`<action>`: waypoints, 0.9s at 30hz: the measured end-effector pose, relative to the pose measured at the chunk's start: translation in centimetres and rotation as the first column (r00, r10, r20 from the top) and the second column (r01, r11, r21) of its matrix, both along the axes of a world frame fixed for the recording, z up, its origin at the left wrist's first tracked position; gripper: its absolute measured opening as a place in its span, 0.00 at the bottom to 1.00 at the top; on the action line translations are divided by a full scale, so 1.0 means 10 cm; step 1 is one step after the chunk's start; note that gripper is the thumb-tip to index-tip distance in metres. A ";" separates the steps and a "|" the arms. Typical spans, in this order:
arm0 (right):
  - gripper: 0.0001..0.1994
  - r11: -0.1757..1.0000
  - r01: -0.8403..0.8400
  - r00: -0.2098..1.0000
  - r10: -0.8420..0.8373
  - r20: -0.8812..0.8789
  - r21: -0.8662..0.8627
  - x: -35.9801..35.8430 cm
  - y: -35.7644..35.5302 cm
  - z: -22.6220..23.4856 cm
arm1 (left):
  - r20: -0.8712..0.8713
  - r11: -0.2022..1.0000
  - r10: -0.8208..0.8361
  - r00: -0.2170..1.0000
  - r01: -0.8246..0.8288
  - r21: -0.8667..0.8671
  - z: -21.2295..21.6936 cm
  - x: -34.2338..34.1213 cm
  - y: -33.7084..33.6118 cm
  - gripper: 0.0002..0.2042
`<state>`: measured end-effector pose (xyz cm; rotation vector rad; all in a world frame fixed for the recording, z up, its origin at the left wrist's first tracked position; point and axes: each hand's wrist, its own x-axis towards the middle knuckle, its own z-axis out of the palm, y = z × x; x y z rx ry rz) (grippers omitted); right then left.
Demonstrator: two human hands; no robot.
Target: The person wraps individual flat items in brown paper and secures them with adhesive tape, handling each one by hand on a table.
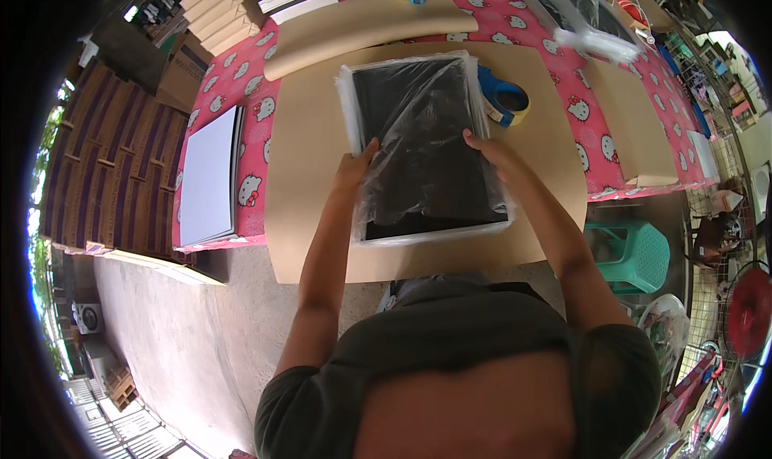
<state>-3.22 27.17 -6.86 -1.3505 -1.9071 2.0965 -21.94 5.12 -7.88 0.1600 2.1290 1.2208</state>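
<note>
A flat black rectangular panel, wrapped in clear plastic with pale edges, lies on a wide sheet of brown kraft paper. My left hand grips its left edge, thumb on top of the wrap. At the opposite edge my right hand holds it the same way, thumb on the plastic. The fingers of both hands are mostly hidden beneath the panel's sides. Close to the panel's upper right corner, a roll of tape in a blue holder rests on the paper.
The table has a pink patterned cloth. On it are a stack of white boards, rolled kraft paper, a folded brown sheet and plastic-wrapped items. Cartons are piled left; a green stool stands right.
</note>
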 end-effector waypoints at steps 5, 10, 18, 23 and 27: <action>0.33 0.430 -0.123 0.978 0.204 0.037 0.894 -0.14 -0.06 0.59 | -0.923 0.970 0.072 0.378 -0.240 -0.022 0.06 -0.29 -0.56 0.26; 0.18 0.229 0.067 0.983 0.153 -0.104 0.971 0.17 0.59 0.56 | -0.844 0.932 0.195 0.499 0.173 0.318 1.04 0.06 -0.59 0.20; 0.14 0.361 -0.230 0.862 0.506 0.018 0.904 0.75 -0.94 0.44 | -0.727 0.988 0.105 0.678 0.008 0.151 0.23 1.19 -1.27 0.20; 0.07 0.468 -0.197 0.913 0.408 -0.012 0.862 0.94 -0.81 0.16 | -0.705 0.945 0.323 0.631 -0.172 0.278 -0.08 1.22 -1.22 0.11; 0.04 0.448 -0.125 0.944 0.329 -0.033 0.885 1.08 -0.70 0.14 | -0.588 0.890 0.439 0.679 -0.242 0.386 -0.12 1.27 -1.22 0.07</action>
